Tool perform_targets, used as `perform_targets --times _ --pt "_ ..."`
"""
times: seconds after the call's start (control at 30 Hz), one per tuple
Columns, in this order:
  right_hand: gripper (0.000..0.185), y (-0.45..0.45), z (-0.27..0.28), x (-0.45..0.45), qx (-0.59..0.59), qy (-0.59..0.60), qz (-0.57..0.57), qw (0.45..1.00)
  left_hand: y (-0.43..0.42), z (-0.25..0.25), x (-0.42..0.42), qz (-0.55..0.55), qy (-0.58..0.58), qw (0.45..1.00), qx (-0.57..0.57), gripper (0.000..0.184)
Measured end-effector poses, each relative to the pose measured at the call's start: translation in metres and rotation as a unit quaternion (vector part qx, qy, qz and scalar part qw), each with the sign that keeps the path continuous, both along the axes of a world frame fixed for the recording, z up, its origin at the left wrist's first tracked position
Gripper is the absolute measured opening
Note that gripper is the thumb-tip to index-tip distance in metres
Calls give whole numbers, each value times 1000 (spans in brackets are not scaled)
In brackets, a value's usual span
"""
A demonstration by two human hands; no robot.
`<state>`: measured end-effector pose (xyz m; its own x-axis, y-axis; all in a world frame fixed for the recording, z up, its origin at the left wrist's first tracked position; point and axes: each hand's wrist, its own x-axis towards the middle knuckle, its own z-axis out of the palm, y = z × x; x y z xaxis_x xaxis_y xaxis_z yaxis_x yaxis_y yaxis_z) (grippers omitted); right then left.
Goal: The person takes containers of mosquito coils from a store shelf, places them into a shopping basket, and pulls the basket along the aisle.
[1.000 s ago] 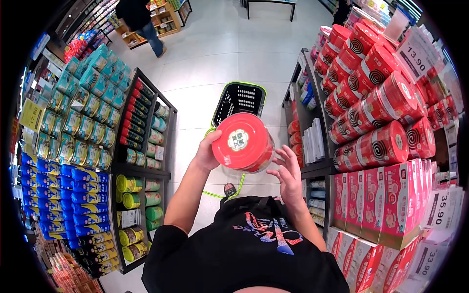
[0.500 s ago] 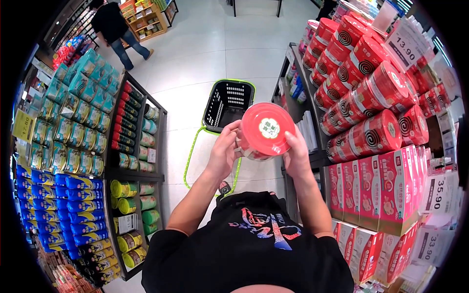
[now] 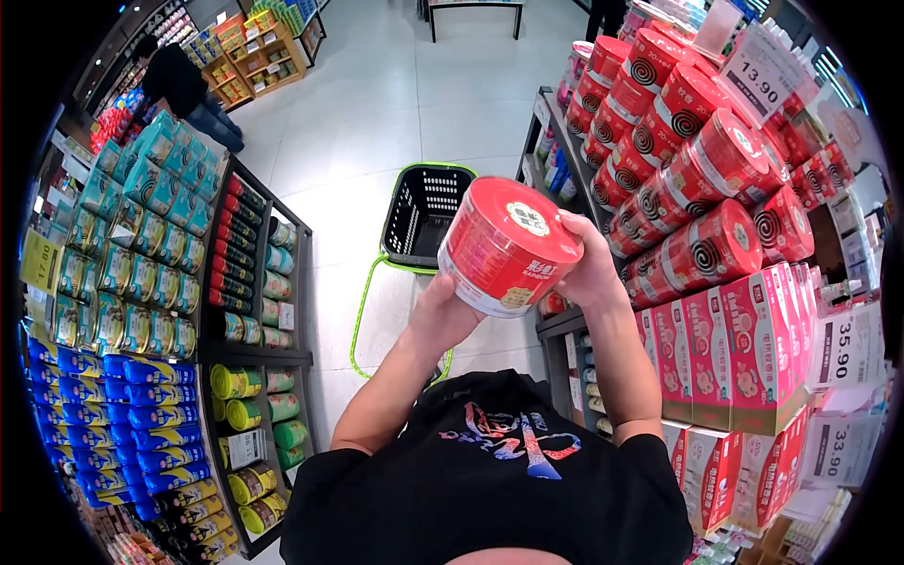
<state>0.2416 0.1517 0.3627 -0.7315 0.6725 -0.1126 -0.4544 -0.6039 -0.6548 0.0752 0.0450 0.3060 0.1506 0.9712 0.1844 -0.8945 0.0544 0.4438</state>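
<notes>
Between my hands I hold a red mosquito coil canister [image 3: 504, 254], tilted so that both its lid and its printed side show. My left hand [image 3: 444, 315] supports its lower left side, the fingers partly hidden beneath. Around the upper right edge curls my right hand [image 3: 593, 264], its fingertips near the lid. Just beyond the canister stands a black shopping basket [image 3: 410, 221] with a green rim, partly covered by the canister. Similar red mosquito coil canisters [image 3: 692, 193] with black spirals are stacked on the right.
Pink boxes [image 3: 702, 353] and red-and-white boxes [image 3: 711, 476] fill the right-hand display below the canisters. Teal cans [image 3: 132, 254] and blue packs [image 3: 141, 395] crowd the left one. The basket's green handle [image 3: 356, 325] lies toward me. A person in dark clothes [image 3: 179, 85] stands at far left.
The canister has turned from lid-on to showing its side label, and my right hand has shifted up around its edge. The other person has moved left and bends toward the shelves.
</notes>
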Motion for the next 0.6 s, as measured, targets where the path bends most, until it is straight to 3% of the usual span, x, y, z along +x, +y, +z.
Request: perform_targets --times 0.23,0.6 --pt "45 7 1 -4 -5 -26 6 1000 5 0 4 23 -38 999 8 76" --pt "50 -12 12 -12 58 -7 -22 998 12 -1 0 170 13 982 75 82"
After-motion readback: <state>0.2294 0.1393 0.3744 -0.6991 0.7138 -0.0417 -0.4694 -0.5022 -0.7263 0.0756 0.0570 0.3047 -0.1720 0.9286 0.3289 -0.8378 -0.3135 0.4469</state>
